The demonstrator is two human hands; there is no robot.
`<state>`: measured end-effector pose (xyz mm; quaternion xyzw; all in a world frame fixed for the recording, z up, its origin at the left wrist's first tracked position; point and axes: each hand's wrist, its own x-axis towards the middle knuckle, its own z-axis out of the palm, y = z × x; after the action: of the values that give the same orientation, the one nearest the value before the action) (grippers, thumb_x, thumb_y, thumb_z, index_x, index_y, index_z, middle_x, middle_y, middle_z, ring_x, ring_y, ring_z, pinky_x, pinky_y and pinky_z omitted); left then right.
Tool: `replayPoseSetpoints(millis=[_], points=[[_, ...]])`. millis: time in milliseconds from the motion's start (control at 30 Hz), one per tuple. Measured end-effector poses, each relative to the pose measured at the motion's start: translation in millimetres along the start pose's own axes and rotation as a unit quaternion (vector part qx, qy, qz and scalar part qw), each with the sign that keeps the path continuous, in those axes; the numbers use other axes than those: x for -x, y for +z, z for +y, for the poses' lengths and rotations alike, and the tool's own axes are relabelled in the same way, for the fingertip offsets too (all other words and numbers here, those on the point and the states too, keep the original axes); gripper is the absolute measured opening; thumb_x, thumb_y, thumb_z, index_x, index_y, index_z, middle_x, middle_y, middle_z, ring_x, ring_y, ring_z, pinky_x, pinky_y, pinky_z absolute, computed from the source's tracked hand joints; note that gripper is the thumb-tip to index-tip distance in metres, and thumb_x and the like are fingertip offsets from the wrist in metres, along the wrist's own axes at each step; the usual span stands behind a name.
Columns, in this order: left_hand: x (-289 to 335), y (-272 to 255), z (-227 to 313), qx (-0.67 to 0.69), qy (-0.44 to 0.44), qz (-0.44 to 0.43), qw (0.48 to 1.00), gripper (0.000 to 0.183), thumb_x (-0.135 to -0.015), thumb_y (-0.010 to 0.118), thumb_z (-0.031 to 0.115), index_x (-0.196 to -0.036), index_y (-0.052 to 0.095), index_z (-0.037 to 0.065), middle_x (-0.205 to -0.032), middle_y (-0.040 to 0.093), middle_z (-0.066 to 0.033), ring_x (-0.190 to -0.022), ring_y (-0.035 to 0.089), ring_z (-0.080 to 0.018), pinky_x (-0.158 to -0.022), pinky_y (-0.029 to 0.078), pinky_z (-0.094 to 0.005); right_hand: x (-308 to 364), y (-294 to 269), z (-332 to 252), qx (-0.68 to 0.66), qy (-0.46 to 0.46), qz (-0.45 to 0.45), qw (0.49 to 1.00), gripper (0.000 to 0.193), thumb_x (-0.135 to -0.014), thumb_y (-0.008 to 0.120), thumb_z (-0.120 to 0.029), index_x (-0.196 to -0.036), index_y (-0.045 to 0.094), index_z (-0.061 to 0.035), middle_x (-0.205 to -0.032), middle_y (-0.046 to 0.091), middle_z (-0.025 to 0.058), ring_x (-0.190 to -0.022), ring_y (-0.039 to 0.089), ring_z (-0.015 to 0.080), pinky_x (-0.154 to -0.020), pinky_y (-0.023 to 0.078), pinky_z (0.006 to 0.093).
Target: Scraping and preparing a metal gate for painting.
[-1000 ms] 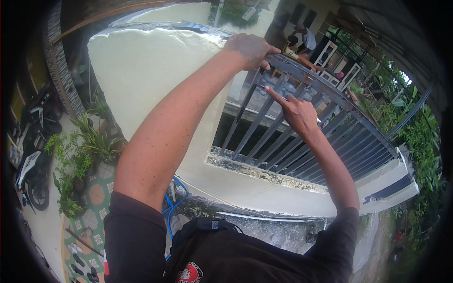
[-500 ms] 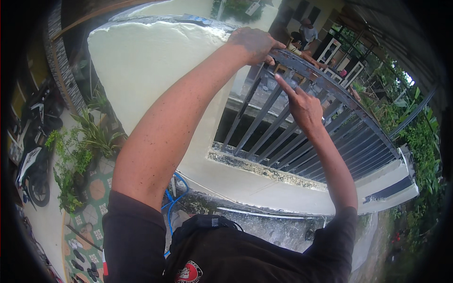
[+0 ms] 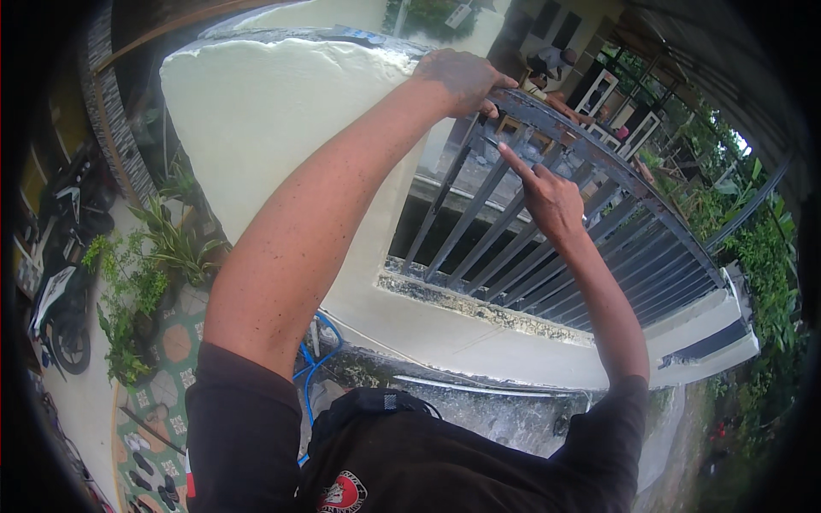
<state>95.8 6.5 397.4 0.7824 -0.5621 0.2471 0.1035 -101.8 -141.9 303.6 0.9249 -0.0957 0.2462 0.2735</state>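
My left hand (image 3: 462, 83), smeared with grey on its back, grips the end of the top rail of a dark metal railing (image 3: 590, 144) where it meets a cream wall (image 3: 282, 128). Lower and to the right, my right hand (image 3: 554, 203) is in front of the slanting bars. Its index finger stretches toward the upper end of a bar near the left hand, while the other fingers curl in. A thin dark edge shows by that fingertip; whatever the curled fingers hold is hidden.
A rough, speckled ledge (image 3: 487, 312) runs under the bars. Below the wall lie a blue hose (image 3: 329, 346) and a pale pipe (image 3: 470, 389). Potted plants (image 3: 137, 291) and a motorcycle (image 3: 64, 316) stand at left. Beyond the railing, a person (image 3: 552, 64) is bent over.
My right hand has slid slightly down, its fingertip lower along the bar. My left hand keeps its place on the rail. The person in the background has bent forward.
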Motion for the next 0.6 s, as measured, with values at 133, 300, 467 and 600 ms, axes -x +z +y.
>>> replayPoseSetpoints(millis=[133,300,467,600], points=[[-0.7,1.6,-1.9,-0.006,0.0,0.01,1.0,0.06,-0.086,0.062,0.054,-0.144,0.053,0.047,-0.124,0.071,0.0036,-0.113,0.069,-0.0217,-0.1,0.056,-0.0422,4.3,1.5,-8.5,0.003,-0.04,-0.039,0.998,0.086,-0.091,0.061,-0.005,-0.158,0.028,-0.0469,-0.078,0.064,0.0094,-0.062,0.069,0.0269,-0.052,0.058,0.0411],[-0.1,-0.7,-0.5,-0.005,0.004,0.014,1.0,0.059,-0.086,0.063,0.053,-0.144,0.053,0.047,-0.124,0.071,0.0032,-0.112,0.07,-0.0218,-0.1,0.056,-0.0425,7.0,5.0,-11.2,-0.002,-0.022,-0.038,0.999,0.085,-0.09,0.059,-0.003,-0.158,0.031,-0.0452,-0.078,0.061,0.0109,-0.06,0.066,0.0292,-0.053,0.056,0.0425],[-1.3,-3.5,0.4,0.039,-0.007,-0.018,0.999,0.058,-0.088,0.073,0.047,-0.144,0.056,0.041,-0.133,0.067,0.0019,-0.123,0.064,-0.0226,-0.103,0.052,-0.0419,4.8,1.1,-3.8,0.012,-0.019,-0.009,1.0,0.086,-0.09,0.06,-0.005,-0.158,0.03,-0.0467,-0.079,0.063,0.0098,-0.061,0.068,0.0274,-0.052,0.057,0.0421],[0.0,0.2,-0.4,0.005,-0.007,0.011,1.0,0.059,-0.086,0.064,0.051,-0.144,0.054,0.047,-0.122,0.072,0.0022,-0.112,0.07,-0.022,-0.099,0.056,-0.0418,7.5,2.7,-11.6,0.014,-0.045,-0.05,0.998,0.086,-0.09,0.062,-0.007,-0.158,0.028,-0.0469,-0.078,0.064,0.0089,-0.061,0.069,0.0262,-0.051,0.057,0.0421]])
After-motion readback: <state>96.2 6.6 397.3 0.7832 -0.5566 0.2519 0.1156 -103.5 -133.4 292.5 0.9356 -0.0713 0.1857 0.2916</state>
